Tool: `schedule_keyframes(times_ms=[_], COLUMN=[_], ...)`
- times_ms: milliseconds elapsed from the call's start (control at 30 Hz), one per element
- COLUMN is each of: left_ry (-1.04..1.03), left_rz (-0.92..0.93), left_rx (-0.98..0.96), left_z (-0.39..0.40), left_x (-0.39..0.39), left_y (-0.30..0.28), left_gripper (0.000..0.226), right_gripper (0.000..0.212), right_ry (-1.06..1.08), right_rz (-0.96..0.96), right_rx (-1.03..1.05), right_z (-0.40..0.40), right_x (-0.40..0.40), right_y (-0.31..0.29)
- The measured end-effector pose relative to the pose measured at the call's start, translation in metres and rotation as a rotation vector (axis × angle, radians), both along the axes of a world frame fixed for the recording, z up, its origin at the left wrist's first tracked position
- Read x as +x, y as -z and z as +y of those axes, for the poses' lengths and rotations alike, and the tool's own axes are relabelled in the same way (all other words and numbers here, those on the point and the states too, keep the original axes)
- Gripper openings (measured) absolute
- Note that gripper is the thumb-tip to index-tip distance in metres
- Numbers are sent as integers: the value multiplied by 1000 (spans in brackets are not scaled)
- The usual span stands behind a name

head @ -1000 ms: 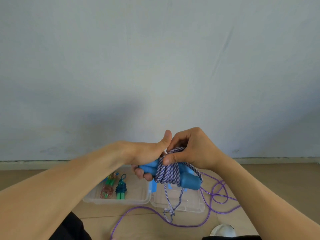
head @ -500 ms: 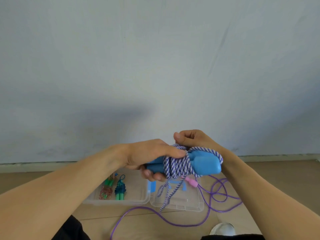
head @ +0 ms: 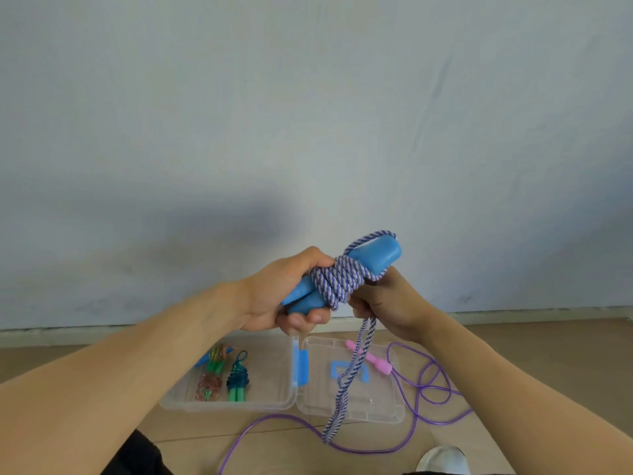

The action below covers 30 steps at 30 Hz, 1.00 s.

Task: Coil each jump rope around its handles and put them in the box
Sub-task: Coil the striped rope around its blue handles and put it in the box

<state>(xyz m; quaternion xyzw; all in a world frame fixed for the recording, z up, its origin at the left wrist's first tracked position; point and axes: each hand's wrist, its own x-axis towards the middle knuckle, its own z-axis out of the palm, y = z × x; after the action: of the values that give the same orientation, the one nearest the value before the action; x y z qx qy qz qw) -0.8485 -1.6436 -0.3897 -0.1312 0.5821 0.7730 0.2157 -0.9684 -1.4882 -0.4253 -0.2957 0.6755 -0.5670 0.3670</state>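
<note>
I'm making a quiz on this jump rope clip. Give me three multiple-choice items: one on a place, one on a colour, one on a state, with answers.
1. Where are the already coiled ropes?
A. in the clear box's left half
B. on the open lid
C. on the bare floor

2. What colour are the handles in the left hand?
A. pink
B. green
C. blue

3. How far along is the striped rope?
A. fully wound
B. partly wound, tail hanging
C. not started

Answers:
1 A: the coiled ropes lie in the clear box, left of its lid.
2 C: the left hand grips blue handles.
3 B: the striped rope wraps the handles, while its tail hangs below the right hand.
</note>
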Motion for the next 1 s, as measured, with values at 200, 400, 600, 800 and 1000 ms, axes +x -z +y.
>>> schedule_keyframes(times_ms=[200, 400, 600, 800, 1000], left_ry=[-167, -266, -316, -343, -392], left_rz=[-25, -21, 45, 124, 180], left_rx=[-64, -156, -220, -462, -717], left_z=[4, -9, -6, -4, -4], left_x=[-7, -10, -13, -14, -15], left_y=[8, 8, 8, 8, 19], left_gripper=[40, 39, 32, 23, 30], right_gripper=[31, 39, 39, 37, 36], right_ry=[67, -21, -38, -100, -159], right_rz=[227, 63, -92, 4, 139], right_rx=[196, 230, 182, 246, 356], right_z=[-1, 0, 0, 3, -3], right_x=[8, 11, 16, 21, 31], right_y=[-4, -4, -21, -35, -39])
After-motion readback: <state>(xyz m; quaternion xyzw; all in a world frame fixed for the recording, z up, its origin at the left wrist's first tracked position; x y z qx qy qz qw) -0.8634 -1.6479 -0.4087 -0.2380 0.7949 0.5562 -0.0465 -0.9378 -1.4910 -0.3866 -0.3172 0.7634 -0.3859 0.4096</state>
